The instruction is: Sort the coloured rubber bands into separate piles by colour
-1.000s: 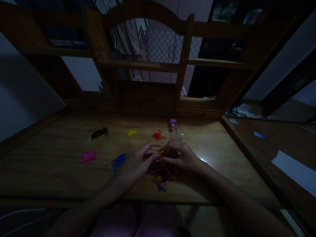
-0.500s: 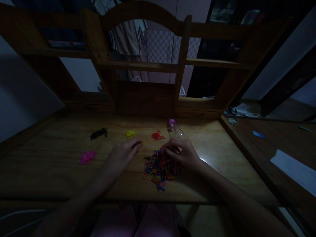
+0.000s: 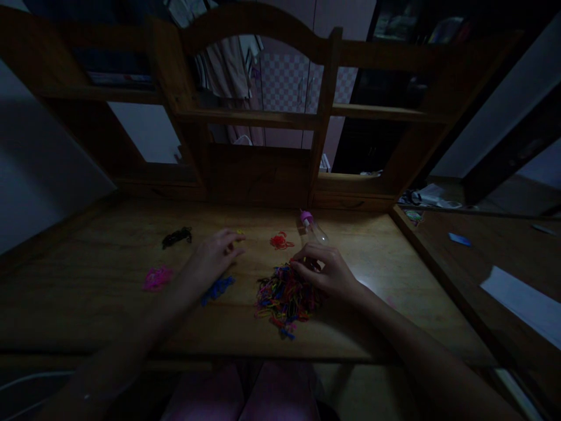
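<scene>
A mixed heap of coloured rubber bands (image 3: 284,298) lies on the wooden desk in front of me. My right hand (image 3: 324,268) is over the heap's far right edge, thumb and finger pinched on a bit of red that looks like a rubber band. My left hand (image 3: 217,257) hovers over the yellow rubber bands (image 3: 240,232), its fingers apart and covering most of them. Blue rubber bands (image 3: 218,289) lie partly under my left wrist. Sorted piles of red rubber bands (image 3: 280,241), black rubber bands (image 3: 177,237) and pink rubber bands (image 3: 156,278) lie around it.
A clear bottle with a pink cap (image 3: 307,217) lies just beyond my right hand. A wooden shelf unit (image 3: 258,120) rises along the desk's back. On the side surface at right are a white paper (image 3: 523,298) and a small blue card (image 3: 459,239).
My left hand has moved left and away from me to the yellow pile, and its fingers have opened. The blue pile has come into view. My right hand has barely moved.
</scene>
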A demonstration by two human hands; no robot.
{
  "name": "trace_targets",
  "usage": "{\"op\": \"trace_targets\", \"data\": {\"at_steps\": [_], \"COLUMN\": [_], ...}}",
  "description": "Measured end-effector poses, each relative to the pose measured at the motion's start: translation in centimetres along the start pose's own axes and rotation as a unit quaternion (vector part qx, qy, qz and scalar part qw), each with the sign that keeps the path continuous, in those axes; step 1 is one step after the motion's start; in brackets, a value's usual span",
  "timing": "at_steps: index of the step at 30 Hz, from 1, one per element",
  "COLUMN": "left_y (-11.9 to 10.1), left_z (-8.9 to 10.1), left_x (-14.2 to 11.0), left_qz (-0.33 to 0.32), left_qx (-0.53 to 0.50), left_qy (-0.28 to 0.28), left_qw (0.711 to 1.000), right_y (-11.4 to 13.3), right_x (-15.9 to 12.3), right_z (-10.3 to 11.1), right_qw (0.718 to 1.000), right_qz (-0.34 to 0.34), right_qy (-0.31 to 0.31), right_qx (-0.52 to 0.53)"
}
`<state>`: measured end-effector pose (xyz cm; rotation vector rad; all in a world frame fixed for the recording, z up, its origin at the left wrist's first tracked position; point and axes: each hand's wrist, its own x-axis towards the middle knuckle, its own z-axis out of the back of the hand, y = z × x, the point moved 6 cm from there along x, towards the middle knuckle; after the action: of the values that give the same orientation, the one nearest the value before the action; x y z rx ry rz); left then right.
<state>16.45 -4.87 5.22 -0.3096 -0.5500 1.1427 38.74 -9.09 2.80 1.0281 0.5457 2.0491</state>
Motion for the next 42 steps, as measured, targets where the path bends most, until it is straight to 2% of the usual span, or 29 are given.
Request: {"op": "trace_targets", "data": {"at_steps": [3, 6, 10, 14, 24, 28, 33, 38, 42], "left_y": [-1.6, -3.0, -3.4, -3.4, -3.4, -3.2, -2.1, -1.8, -1.7], "left_z": [-3.1, -5.7, -7.0, -7.3, -7.7, -7.2, -7.1, -7.3, -7.1], "left_x": [-1.7, -3.5, -3.9, -3.3, -2.4, -1.9, -1.7, -1.7, -1.6], "left_qz": [-0.049, -0.103, -0.124, -0.135, -0.131, -0.102, -0.036, 0.022, 0.050], "left_qx": [-0.039, -0.082, -0.078, -0.054, -0.099, -0.100, -0.164, -0.292, -0.328], "left_qy": [0.088, 0.172, 0.174, 0.170, 0.189, 0.176, 0.157, 0.164, 0.160], "left_qw": [0.994, 0.976, 0.974, 0.975, 0.968, 0.974, 0.973, 0.942, 0.930], "right_y": [0.0, 0.0, 0.0, 0.0, 0.1, 0.1, 0.3, 0.4, 0.3], "right_x": [0.0, 0.0, 0.0, 0.0, 0.0, 0.0, 0.0, 0.0, -0.1], "right_z": [-0.1, -0.1, 0.0, 0.0, 0.1, 0.2, 0.0, -0.2, -0.3], "right_qw": [1.000, 1.000, 1.000, 1.000, 1.000, 1.000, 1.000, 1.000, 0.999], "right_qz": [-0.007, -0.015, -0.021, -0.021, -0.014, -0.018, -0.010, -0.008, -0.010], "right_qy": [0.008, 0.010, 0.006, 0.006, 0.005, 0.004, 0.019, 0.026, 0.037], "right_qx": [-0.004, -0.006, -0.001, -0.001, -0.005, -0.010, -0.001, 0.001, 0.002]}}
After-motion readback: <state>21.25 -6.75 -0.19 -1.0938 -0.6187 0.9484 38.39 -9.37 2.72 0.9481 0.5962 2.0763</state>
